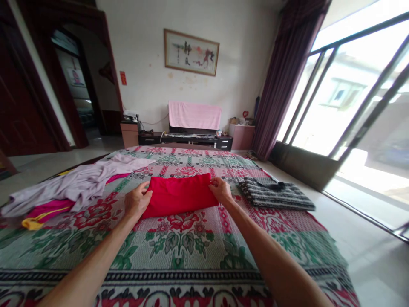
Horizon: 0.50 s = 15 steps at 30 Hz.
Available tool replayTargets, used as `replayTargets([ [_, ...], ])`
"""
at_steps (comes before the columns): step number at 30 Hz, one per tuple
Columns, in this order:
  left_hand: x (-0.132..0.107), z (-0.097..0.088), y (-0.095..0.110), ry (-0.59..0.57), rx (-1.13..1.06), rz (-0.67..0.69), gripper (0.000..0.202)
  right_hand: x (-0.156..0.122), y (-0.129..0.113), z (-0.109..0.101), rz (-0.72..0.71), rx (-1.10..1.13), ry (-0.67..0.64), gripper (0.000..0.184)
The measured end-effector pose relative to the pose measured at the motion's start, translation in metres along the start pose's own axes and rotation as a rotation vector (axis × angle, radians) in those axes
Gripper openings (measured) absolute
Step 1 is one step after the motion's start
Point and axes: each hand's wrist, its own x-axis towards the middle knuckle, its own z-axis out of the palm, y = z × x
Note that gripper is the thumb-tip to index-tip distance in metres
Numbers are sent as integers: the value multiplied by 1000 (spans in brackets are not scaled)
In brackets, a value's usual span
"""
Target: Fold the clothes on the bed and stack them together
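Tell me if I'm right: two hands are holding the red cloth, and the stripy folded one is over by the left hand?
Not quite: the stripy folded cloth is over by the right hand, not the left hand. The head view shows it. Both hands are holding the red cloth.

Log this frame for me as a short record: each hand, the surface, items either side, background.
Left hand: grips the left end of a folded red cloth
Right hand: pinches its upper right corner
Surface: floral-patterned blanket, under the cloth
Left side: rumpled pale lilac garment, partly over a magenta garment with yellow trim
Right side: folded black-and-gray striped knit
Background: pink towel, framed wall picture, purple curtain
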Motion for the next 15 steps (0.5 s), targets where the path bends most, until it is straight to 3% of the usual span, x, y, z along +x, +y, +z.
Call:
replayTargets([
  [6,4,7,59,-70,-173,5,49,8,18,-66,-1,26,123,29],
  [15,-15,70,188,-209,-445,139,51,17,101,-173,161,-67,295,34],
])
